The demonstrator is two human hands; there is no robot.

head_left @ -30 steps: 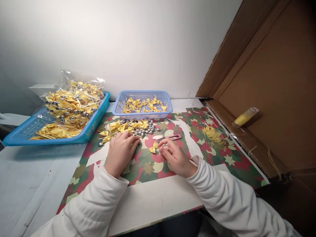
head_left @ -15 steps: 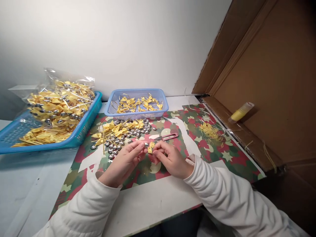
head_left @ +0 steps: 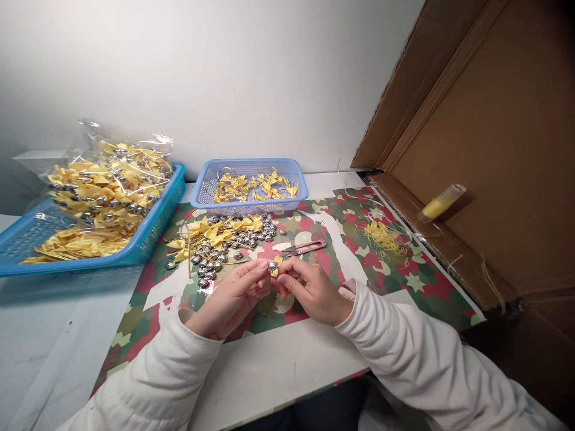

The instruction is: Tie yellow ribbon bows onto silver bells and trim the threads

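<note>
Between finger and thumb, my left hand (head_left: 240, 293) pinches a small shiny silver bead (head_left: 272, 267). My right hand (head_left: 312, 290) is closed on a yellow ribbon bow (head_left: 276, 271), which the bead now overlaps. Whether bead and bow are joined cannot be made out. Just beyond my fingers lies a pair of pink-handled thread snips (head_left: 305, 247). To the left, a heap of silver beads (head_left: 211, 263) spreads over the mat, with yellow ribbon bows on gold cords (head_left: 220, 233) lying on top and beside it.
A blue basket (head_left: 249, 208) with corded bows stands at the back. At the left, a larger blue basket (head_left: 135, 251) holds loose bows and a clear bag (head_left: 112, 179) of beaded ones. Yellow thread scraps (head_left: 386, 238) lie right, near a yellow tube (head_left: 442, 203) and cardboard wall (head_left: 494, 120).
My left hand has shifted slightly right, bringing the silver bead from beside the bow to in front of it. My right hand has stayed almost still.
</note>
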